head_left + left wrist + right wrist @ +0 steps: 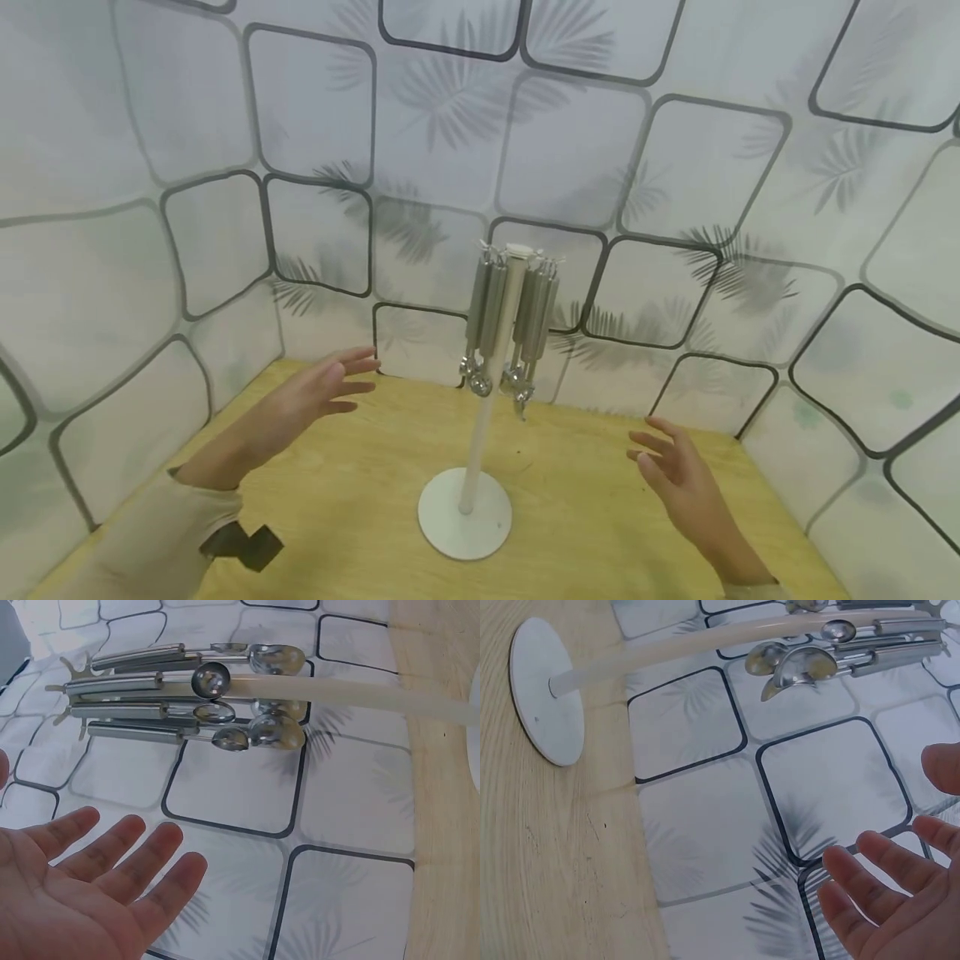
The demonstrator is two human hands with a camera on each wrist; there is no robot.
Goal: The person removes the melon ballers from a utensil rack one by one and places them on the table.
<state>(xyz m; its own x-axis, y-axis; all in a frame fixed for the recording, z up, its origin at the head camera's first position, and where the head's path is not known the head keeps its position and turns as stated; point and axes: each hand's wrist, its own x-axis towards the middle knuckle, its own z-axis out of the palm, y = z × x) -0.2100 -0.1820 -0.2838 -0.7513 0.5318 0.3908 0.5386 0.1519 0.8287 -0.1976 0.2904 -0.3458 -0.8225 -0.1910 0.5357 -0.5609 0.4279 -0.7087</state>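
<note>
A white stand (478,450) with a round base (465,533) rises from the wooden table. From hooks at its top hang several metal spoons (491,312), with thick silver handles and small bowls (211,680) at their lower ends. To the left of the stand my left hand (311,396) is in the air, fingers spread and holding nothing. On the other side my right hand (678,483) hovers with fingers loosely bent, also holding nothing. Both hands are apart from the stand and the spoons. In the right wrist view, larger bowls (806,666) show among the hanging spoons.
A light wooden table (585,517) lies under the stand. Behind it and at both sides stand pale walls (435,150) with a pattern of rounded squares and leaves. A dark strap (243,546) sits on the left sleeve.
</note>
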